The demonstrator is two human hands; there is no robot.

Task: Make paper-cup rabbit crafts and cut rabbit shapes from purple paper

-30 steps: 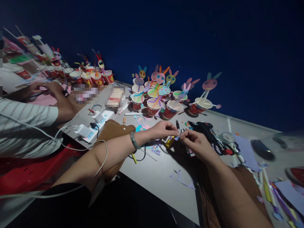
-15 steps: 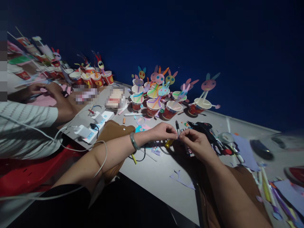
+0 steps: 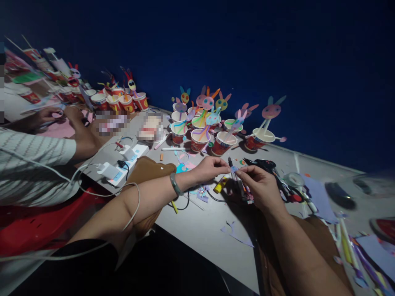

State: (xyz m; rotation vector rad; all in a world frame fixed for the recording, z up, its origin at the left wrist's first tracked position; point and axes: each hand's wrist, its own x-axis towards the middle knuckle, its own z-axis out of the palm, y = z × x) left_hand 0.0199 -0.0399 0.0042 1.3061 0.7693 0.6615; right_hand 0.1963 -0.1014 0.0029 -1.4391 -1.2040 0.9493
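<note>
Between my fingertips is a small pale-purple paper piece [image 3: 234,169], pinched at its left edge by my left hand [image 3: 212,168] and at its right edge by my right hand [image 3: 259,183]. Both hands hover over the table, fingers closed. Behind the piece a black pen [image 3: 230,162] shows in part. A yellow marker-like stick [image 3: 220,185] lies just below my left fingertips. Paper cups [image 3: 200,140] holding paper rabbit figures [image 3: 212,118] stand beyond my hands.
Left of my arm are a power strip [image 3: 128,164] with chargers and cables. Another person's hands [image 3: 66,115] work at the far left. Tape [image 3: 293,179], a purple sheet [image 3: 319,197] and a computer mouse [image 3: 340,195] lie to the right. Paper scraps [image 3: 236,234] are in front.
My fingertips have drawn slightly apart and risen a little, and the purple paper piece now shows between them. The cups and figures stay in place.
</note>
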